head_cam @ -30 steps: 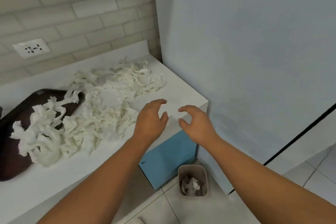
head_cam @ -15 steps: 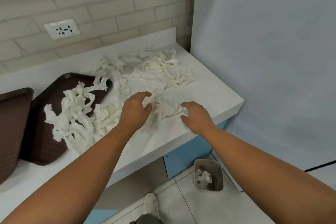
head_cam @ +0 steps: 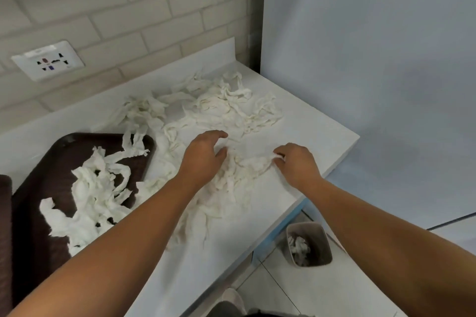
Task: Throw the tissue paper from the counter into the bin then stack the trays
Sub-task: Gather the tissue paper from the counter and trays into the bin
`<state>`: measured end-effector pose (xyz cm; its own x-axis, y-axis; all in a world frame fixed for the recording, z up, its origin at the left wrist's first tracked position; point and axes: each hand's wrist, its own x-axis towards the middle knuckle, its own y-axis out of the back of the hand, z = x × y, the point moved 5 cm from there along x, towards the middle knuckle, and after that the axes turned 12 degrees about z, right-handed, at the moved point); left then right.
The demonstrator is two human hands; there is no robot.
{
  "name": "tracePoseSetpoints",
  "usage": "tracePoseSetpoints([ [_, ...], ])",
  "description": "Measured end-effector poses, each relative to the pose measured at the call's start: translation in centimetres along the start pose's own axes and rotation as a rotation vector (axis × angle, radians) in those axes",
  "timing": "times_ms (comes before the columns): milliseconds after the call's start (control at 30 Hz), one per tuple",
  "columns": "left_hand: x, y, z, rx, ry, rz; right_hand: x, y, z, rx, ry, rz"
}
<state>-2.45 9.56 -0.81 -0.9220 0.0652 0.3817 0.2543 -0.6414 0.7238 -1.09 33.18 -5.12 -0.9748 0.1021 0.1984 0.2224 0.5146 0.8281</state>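
Observation:
Shredded white tissue paper (head_cam: 219, 110) lies strewn over the white counter (head_cam: 309, 136), and more tissue (head_cam: 90, 195) is heaped on a dark brown tray (head_cam: 46, 162). A second brown tray (head_cam: 5, 239) shows at the left edge. My left hand (head_cam: 203, 157) rests with spread fingers on the tissue near the counter's middle. My right hand (head_cam: 296, 162) pinches the right end of a tissue clump (head_cam: 247, 165) between the hands. A small grey bin (head_cam: 309, 244) with crumpled tissue inside stands on the floor below the counter's right corner.
A brick wall with a white socket (head_cam: 49, 60) backs the counter. A pale blue-grey panel (head_cam: 373, 59) rises on the right. Blue cabinet front (head_cam: 283, 229) sits under the counter. My shoe (head_cam: 233, 301) is on the tiled floor.
Both hands have moved forward from the counter's front corner onto the tissue. My right hand's fingers have closed on a clump's end. The view has shifted left.

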Motion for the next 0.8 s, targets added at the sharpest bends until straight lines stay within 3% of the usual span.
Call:
tracePoseSetpoints([
  [233,2.3,-1.8,1.6,-0.006,-0.099,-0.196,1.6,5.3,-1.5,0.041,-0.028,0.212],
  [500,3.9,-5.3,3.7,0.072,-0.177,-0.514,2.0,9.9,1.0,0.143,-0.300,0.417],
  [800,3.5,-8.3,4.5,0.061,-0.145,-0.519,0.8,9.2,4.4,0.216,-0.392,0.335],
])
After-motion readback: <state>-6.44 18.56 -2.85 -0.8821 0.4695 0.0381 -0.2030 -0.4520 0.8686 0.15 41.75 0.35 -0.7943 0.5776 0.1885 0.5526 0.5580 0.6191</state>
